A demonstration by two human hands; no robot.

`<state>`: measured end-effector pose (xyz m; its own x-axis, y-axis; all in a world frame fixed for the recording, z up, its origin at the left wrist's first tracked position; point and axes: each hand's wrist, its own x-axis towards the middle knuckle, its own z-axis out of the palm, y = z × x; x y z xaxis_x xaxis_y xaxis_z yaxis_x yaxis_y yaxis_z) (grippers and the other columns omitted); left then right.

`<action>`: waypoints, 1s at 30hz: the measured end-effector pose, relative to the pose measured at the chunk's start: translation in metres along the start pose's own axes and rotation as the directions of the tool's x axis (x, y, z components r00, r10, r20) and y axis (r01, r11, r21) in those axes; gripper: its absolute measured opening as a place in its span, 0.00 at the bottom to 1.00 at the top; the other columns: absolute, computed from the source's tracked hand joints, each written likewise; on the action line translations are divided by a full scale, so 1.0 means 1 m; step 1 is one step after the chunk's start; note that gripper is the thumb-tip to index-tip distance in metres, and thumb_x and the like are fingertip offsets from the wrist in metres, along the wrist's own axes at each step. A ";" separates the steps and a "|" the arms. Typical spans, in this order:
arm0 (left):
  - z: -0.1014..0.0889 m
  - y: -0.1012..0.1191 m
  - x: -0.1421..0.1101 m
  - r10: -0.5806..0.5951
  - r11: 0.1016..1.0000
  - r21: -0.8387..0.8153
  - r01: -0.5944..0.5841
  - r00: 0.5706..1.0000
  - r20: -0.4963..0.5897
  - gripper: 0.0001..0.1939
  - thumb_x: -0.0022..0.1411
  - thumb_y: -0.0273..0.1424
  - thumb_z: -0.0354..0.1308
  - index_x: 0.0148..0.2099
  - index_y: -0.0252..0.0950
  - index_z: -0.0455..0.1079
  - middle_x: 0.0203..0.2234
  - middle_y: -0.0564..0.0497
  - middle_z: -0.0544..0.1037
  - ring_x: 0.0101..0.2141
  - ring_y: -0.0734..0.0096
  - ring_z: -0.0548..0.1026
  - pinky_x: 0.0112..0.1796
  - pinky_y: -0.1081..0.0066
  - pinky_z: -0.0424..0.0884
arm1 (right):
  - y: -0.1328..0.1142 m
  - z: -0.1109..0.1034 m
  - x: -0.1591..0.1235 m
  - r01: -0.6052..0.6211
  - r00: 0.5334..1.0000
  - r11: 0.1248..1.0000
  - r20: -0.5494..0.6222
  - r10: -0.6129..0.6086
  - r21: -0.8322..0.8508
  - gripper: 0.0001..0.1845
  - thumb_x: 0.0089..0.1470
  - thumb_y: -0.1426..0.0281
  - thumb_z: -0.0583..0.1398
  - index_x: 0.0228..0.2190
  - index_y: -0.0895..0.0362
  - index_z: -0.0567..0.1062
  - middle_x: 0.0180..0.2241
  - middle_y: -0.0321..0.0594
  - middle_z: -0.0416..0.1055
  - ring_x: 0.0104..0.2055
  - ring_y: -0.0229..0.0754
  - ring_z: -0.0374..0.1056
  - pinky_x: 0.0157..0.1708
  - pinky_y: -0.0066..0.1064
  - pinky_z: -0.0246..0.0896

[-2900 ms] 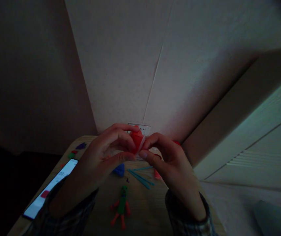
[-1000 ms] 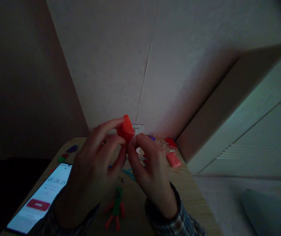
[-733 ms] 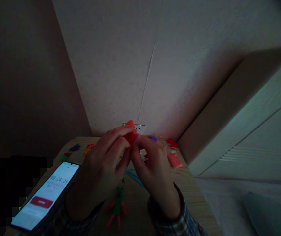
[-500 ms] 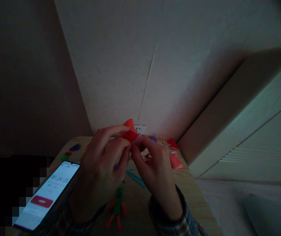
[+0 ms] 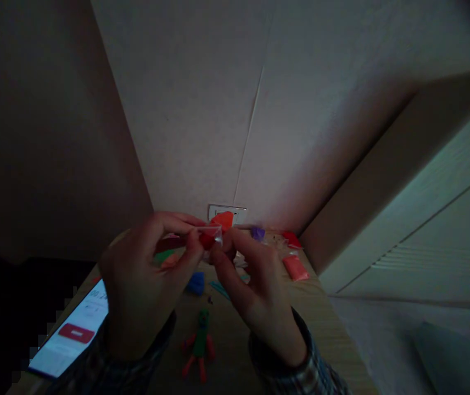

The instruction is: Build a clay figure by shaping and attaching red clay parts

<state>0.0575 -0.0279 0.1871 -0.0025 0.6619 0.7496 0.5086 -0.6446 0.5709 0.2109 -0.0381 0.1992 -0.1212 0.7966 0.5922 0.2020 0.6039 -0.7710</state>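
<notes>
Both hands are raised over a small wooden table (image 5: 321, 329) in dim light. My left hand (image 5: 144, 280) and my right hand (image 5: 255, 285) pinch together a small clear plastic bag of red clay (image 5: 212, 237); its red bulge shows at the top near a wall socket (image 5: 227, 210). Fingers of both hands are closed on the bag. Below the hands a small clay figure (image 5: 200, 343) with a green body and orange limbs lies on the table.
A lit phone (image 5: 70, 332) with a timer screen lies at the table's left edge. Small clay bags sit behind the hands: purple (image 5: 257, 233), red (image 5: 290, 238), salmon (image 5: 295, 267). A blue clay piece (image 5: 196, 282) and thin blue sticks (image 5: 220, 289) lie between the hands. Walls close in behind.
The hands have lowered a little and spread the red bag out flatter between them; my left hand shifted left. The view moved slightly, so the phone sits lower left.
</notes>
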 end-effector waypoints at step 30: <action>-0.010 0.000 0.019 0.238 0.965 -0.183 -0.191 0.926 0.292 0.10 0.74 0.28 0.62 0.54 0.46 0.75 0.45 0.55 0.87 0.41 0.67 0.86 0.43 0.73 0.80 | -0.007 -0.044 0.001 -0.079 0.977 0.981 0.182 0.112 -0.178 0.18 0.70 0.65 0.52 0.26 0.52 0.68 0.24 0.29 0.68 0.27 0.35 0.65 0.28 0.27 0.58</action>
<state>0.0486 -0.0190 0.2049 0.3703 0.5712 0.7325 0.3338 -0.8178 0.4689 0.2521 -0.0428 0.2151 -0.2728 0.8505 0.4497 0.3805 0.5247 -0.7615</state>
